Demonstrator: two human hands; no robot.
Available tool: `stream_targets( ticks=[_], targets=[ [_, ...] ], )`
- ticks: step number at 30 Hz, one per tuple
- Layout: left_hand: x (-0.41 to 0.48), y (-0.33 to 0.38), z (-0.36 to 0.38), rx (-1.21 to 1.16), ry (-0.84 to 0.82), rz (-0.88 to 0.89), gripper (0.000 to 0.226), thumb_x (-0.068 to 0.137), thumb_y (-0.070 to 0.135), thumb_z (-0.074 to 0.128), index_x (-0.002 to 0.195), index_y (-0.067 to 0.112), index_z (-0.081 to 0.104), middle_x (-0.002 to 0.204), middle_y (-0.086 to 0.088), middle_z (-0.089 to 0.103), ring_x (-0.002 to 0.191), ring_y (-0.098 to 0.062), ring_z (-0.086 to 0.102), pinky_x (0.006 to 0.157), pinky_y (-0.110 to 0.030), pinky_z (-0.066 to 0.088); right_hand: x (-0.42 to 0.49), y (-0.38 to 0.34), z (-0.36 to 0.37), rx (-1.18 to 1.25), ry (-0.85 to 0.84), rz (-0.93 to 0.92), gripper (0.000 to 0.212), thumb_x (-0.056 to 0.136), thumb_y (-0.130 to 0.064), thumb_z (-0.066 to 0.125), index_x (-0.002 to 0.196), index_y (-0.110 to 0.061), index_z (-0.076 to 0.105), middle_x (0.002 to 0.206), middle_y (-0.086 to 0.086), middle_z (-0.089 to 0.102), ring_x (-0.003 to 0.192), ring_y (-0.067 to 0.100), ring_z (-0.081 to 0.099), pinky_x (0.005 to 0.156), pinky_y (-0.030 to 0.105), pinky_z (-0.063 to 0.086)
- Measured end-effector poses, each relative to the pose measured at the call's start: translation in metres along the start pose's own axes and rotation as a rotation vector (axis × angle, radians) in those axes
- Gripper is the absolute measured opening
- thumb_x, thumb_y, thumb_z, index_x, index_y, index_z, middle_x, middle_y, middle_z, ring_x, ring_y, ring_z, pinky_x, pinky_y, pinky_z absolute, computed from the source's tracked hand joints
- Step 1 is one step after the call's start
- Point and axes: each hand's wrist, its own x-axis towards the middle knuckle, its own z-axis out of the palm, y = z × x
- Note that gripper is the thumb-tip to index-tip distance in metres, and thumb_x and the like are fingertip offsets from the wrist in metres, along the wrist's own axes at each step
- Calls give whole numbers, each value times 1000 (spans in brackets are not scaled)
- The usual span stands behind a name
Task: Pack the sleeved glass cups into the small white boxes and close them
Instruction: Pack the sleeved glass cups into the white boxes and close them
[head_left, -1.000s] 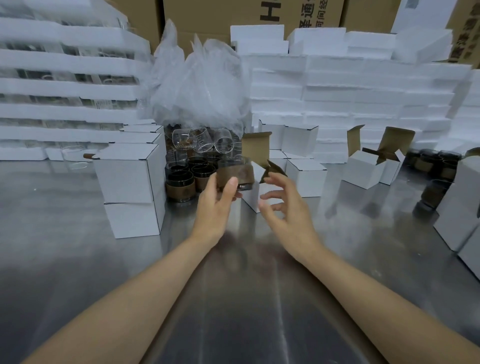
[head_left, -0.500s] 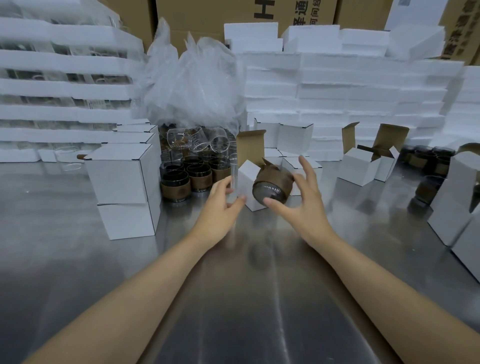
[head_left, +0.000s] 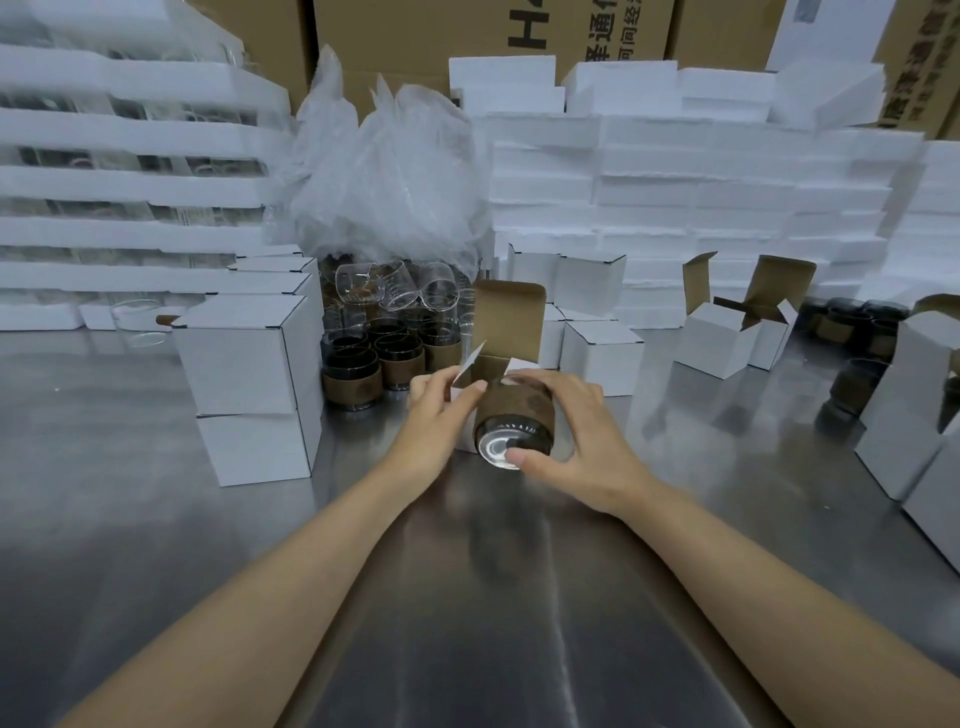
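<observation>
My right hand is wrapped round the brown-sleeved glass cup, thumb on its thick clear base, which faces me. The cup is tilted, its mouth aimed into the open small white cardboard box. My left hand grips that box at its near left side, pinching a white side flap outward. The cup sits at the box's opening; I cannot tell how far in it is, because my own fingers hide the rim.

The likeliest trouble is the rim catching a side flap and folding it inward, so the cup jams or the light box skids away on the shiny steel table. The fit looks snug, and a skewed push could crease the cardboard. The smooth glass base gives my thumb little purchase, so a slip could knock the cup against the table.

Room is tight beyond the box. The cluster of dark sleeved cups stands just to its left, and a closed white box stands just to its right. A sideways shove could topple glass there. The stack of closed white boxes limits my left elbow. Toward me the table gives open room, so I judge that drawing the box back is the safest way to work.
</observation>
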Motion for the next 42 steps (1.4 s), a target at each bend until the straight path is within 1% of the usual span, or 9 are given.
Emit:
stream_targets(
  ticks=[6,12,17,21,23,25,29,38,42],
  targets=[
    [0,-6,-2,-56,-2,6,15,97,34,50,94,27,38,96,9,46,89,-2,46,77,-22,35,1,-8,-2,140,81,13,47,70,-57,55,113,-42,45,109,-8,59,104,16,55,89,31,45],
    [-4,-3,-1,-36,-82,127,24,96,26,56,109,20,37,103,5,51,79,14,55,67,-5,42,12,-22,-2,284,351,35,55,75,-42,73,115,-42,35,114,-11,53,105,1,55,88,11,41],
    [-6,1,1,-27,-125,163,40,88,37,60,114,15,39,112,-2,54,88,5,57,69,-8,46,17,-19,-3,236,249,21,65,83,-27,73,125,-34,23,125,-2,49,113,6,53,91,10,39],
    [-7,1,1,6,-128,182,35,93,35,54,118,17,39,116,-1,51,91,15,53,74,-2,41,19,-18,-10,87,259,15,64,81,-41,71,124,-42,23,126,-12,45,118,17,47,98,28,40],
    [-8,1,0,19,-113,190,39,94,40,47,126,22,35,119,2,47,102,10,49,79,0,36,21,-18,-16,11,317,-5,63,78,-44,68,126,-42,27,120,-23,40,113,5,41,95,27,35],
    [-10,2,-1,55,-118,201,44,96,44,42,134,25,30,121,5,44,108,5,46,81,2,33,21,-15,-20,-52,300,-41,62,79,-36,69,126,-38,30,121,-18,39,109,-9,36,96,32,33],
    [-14,2,-1,146,-143,236,51,98,48,28,143,24,25,130,7,39,113,9,42,80,7,28,21,-11,-21,57,98,57,62,78,-21,77,120,-44,37,119,-21,39,106,3,45,97,53,42],
    [-14,-1,1,152,-187,239,66,88,58,24,145,24,17,137,7,34,123,1,36,85,6,24,20,-18,-26,173,-88,183,60,82,-43,72,126,-19,40,131,-7,39,115,4,47,94,18,42],
    [-13,-1,2,138,-189,233,64,89,54,24,145,23,17,138,7,33,127,-2,34,87,4,25,20,-22,-28,205,-27,160,26,97,-29,54,115,-12,51,120,3,52,96,7,50,83,16,41]
  ],
)
